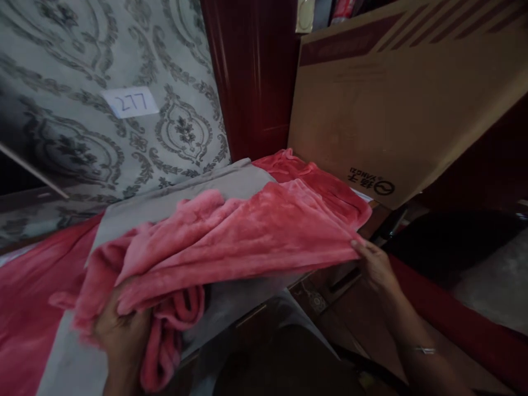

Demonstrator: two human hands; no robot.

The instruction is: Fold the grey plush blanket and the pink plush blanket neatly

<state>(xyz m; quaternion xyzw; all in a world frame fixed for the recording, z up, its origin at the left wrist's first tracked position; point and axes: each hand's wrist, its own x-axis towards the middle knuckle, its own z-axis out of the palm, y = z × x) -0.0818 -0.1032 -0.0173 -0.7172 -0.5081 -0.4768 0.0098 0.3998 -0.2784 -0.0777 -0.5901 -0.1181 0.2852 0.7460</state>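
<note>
Pink plush cloth (251, 234) pulled taut
Above the grey sheet (223, 187): left hand (124, 324) clutching bunched folds, right hand (374, 265) pinching one edge.

Head view — faces forward, down — close above pink blanket (247, 231).

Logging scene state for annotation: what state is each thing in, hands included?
Left hand: closed on the pink fleece's bunched end
Right hand: pinching the fleece's far corner
Pink fleece: stretched between the hands, gathered and hanging at the left
Grey cloth: spread out, partly covered by the fleece
Red cloth: rumpled, beside the box
Cardboard box: standing; open or shut can't be told
Paper marked 277: flat against the patterned wall
</note>
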